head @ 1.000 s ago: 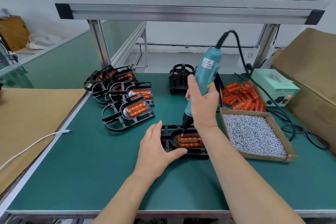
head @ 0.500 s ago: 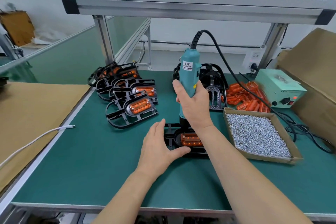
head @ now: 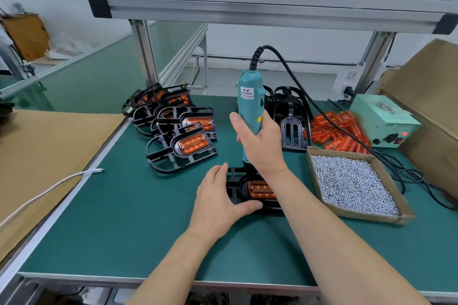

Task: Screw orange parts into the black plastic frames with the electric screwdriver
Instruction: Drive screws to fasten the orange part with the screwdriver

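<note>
Head: right hand (head: 260,147) grips screwdriver (head: 249,101) over frame (head: 235,183); left hand (head: 218,199) flat against frame.

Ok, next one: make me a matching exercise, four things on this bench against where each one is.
1 electric screwdriver
2 cardboard box of screws
3 loose orange parts
4 finished frames

A left rear of the mat
B in the right hand
C front right of the mat
D behind the box, beside the power unit

Pairs: 1-B, 2-C, 3-D, 4-A
</note>
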Available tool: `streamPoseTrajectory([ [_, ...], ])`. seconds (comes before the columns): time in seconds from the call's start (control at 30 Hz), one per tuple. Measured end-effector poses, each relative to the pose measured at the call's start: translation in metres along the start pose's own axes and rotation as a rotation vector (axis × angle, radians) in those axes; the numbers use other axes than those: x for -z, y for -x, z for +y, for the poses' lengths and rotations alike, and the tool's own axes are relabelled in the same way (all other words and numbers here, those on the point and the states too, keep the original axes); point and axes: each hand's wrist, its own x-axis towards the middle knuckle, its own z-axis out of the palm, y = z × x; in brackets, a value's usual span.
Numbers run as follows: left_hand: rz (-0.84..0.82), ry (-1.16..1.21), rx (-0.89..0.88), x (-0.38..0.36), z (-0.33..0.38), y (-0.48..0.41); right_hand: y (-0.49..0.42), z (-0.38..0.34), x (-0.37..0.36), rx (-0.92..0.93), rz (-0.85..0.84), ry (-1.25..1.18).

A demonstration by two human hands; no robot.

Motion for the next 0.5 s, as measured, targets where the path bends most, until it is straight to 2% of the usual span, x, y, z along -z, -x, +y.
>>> streamPoseTrajectory([
  [0.13,-0.024,-0.068,-0.001,-0.0012,0.0001,-0.0003,0.0011,0.0000,-0.0016,-0.009,-0.051,0.000],
  [0.5,-0.004,-0.042,-0.015,-0.0012,-0.0002,0.0000,0.0066,-0.0029,-0.0051,-0.028,-0.124,-0.016],
])
